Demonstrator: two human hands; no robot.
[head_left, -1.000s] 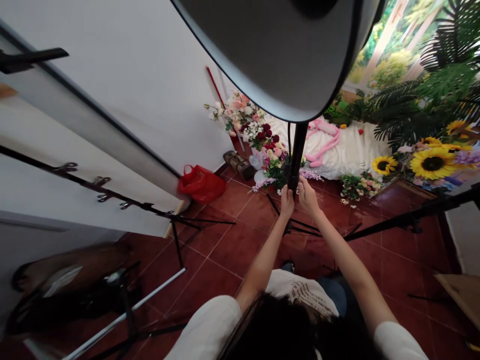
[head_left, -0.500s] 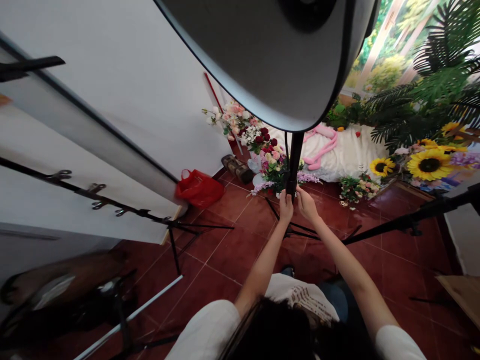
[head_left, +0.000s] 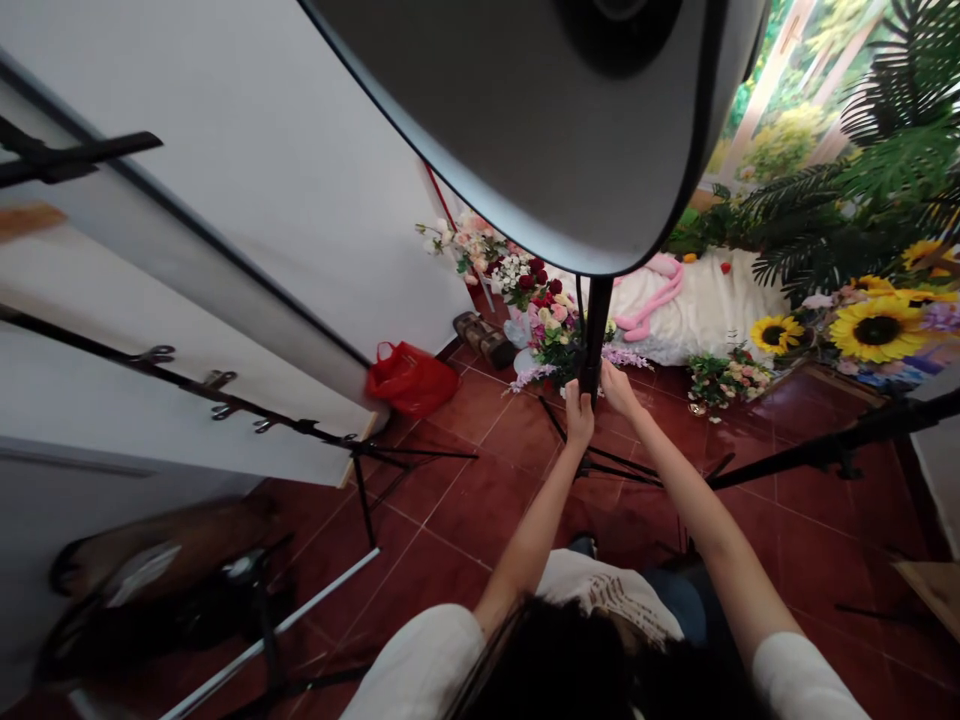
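Note:
A black light stand (head_left: 598, 325) rises upright in front of me, topped by a large round lamp reflector (head_left: 525, 120) that fills the upper middle of the view. My left hand (head_left: 579, 414) is closed on the stand's pole from the left. Slightly higher, at the pole's right side, my right hand (head_left: 618, 388) is closed against it; its fingertips are partly hidden, so I cannot make out whether a knob lies under them. Thin black legs of the stand spread over the floor below my hands.
Artificial flowers (head_left: 551, 320), a white fur cloth (head_left: 705, 310) and sunflowers (head_left: 877, 330) lie ahead. A red bag (head_left: 414, 380) sits by the left wall. Another black stand pole (head_left: 840, 445) slants in from the right. A backdrop crossbar with clamps (head_left: 187, 372) runs along the left.
My right hand has shifted a little up along the pole, while my left hand stays in place on it. The whole view has moved slightly.

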